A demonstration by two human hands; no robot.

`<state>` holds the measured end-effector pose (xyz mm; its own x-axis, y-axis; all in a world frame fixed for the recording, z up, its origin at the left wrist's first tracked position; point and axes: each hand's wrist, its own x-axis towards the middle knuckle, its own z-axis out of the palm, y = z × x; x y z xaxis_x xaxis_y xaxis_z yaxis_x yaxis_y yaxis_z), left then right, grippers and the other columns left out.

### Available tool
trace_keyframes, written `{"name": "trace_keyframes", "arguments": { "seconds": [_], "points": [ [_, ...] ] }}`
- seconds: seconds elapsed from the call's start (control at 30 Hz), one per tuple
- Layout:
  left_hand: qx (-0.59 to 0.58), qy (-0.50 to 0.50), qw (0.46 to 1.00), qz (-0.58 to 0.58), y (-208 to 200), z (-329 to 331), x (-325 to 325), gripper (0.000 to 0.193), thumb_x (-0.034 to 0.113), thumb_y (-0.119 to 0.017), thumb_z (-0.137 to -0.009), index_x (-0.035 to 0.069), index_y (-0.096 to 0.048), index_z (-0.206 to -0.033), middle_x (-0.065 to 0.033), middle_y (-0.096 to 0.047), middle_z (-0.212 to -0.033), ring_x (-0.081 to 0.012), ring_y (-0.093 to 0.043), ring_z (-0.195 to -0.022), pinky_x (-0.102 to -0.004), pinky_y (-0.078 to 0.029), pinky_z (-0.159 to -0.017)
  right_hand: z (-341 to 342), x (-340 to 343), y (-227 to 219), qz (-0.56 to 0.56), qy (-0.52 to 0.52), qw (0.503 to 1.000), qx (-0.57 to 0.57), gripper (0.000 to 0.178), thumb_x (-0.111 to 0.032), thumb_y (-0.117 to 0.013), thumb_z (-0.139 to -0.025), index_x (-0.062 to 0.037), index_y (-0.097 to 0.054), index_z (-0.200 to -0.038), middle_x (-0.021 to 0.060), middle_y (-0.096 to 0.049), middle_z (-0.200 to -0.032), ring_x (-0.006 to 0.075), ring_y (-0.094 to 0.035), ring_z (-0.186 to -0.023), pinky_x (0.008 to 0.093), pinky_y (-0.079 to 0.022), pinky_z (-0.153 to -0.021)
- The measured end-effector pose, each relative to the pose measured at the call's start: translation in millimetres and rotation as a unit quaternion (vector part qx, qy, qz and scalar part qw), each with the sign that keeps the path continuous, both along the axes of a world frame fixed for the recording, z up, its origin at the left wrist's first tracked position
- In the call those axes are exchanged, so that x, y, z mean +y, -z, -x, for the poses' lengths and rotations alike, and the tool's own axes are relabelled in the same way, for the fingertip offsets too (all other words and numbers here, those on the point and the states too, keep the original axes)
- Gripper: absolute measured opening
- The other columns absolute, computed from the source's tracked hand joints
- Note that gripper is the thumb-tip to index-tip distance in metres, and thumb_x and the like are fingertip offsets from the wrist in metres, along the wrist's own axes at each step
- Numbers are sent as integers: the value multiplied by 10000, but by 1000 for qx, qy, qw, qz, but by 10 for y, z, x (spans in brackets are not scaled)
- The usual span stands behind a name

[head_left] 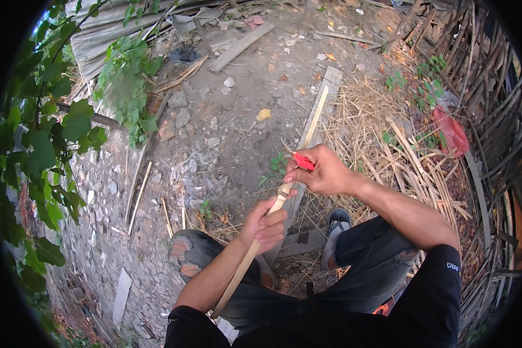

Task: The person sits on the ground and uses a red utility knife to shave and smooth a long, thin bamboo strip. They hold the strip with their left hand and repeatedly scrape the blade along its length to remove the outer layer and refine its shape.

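Note:
A long, pale bamboo strip (240, 271) slants from beside my left thigh up past both hands. My left hand (265, 224) is closed around its middle, with the fingers wrapped over it. Just above, my right hand (326, 171) grips a small red-handled knife (304, 162) against the strip. Fingers hide most of the knife, and its blade cannot be made out. Close to the right hand, a notch or joint shows on the strip. A grey wooden plank (330, 81) lies on the ground under the strip's far part.
Dry shavings (362, 119) and split bamboo sticks (426, 174) lie to the right, near a red plastic bag (449, 132) and a stick fence (493, 75). Leafy vines (46, 156) hang at left. Another board (242, 46) lies farther off among stones.

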<state>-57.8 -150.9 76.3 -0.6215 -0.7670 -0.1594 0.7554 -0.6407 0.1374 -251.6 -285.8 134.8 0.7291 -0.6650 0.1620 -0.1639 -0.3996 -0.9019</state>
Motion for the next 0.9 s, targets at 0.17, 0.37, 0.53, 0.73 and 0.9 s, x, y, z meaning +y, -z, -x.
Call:
{"name": "trace_keyframes", "arguments": {
  "seconds": [0.17, 0.37, 0.53, 0.73, 0.9],
  "points": [
    [-327, -111, 932, 112, -130, 38, 2, 442, 279, -389, -1096, 92, -441, -1494, 62, -308, -572, -54, -275, -380, -228, -264, -369, -14, 95, -115, 37, 119, 990, 63, 331, -313, -745, -932, -6, -670, -1029, 140, -666, -710, 190, -670, -695, 370, -495, -621],
    [-372, -167, 906, 113, -157, -1, -28, 391, 275, -433, -1086, 95, -482, -1430, 57, -304, -556, -57, -281, -371, -229, -253, -347, 49, 283, -299, 61, 6, 972, 227, 554, -530, -482, -1028, -8, -665, -1071, 238, -658, -744, 439, -675, -762, 500, -517, -703],
    [-385, -186, 891, 150, -24, 13, -45, 287, 236, -435, -1090, 102, -535, -1323, 52, -335, -562, -58, -277, -379, -224, -252, -361, 5, 315, -191, 56, 12, 967, 247, 570, -492, -473, -1047, 26, -646, -885, 236, -585, -619, 458, -634, -666, 525, -492, -669],
    [-413, -203, 871, 171, -41, 66, -55, 291, 176, -434, -1091, 80, -528, -1349, 48, -339, -571, -44, -269, -404, -217, -255, -389, -2, 317, -207, 72, 13, 967, 242, 566, -484, -461, -1054, 23, -649, -887, 243, -596, -631, 466, -638, -673, 534, -500, -666],
    [-427, -217, 858, 184, -22, 91, -49, 366, 138, -450, -1083, 68, -487, -1440, 51, -343, -577, -32, -260, -419, -215, -254, -398, -18, 304, -190, 53, 24, 968, 246, 586, -495, -453, -1056, 26, -649, -872, 250, -591, -634, 476, -630, -684, 536, -498, -678]
  ]
}}
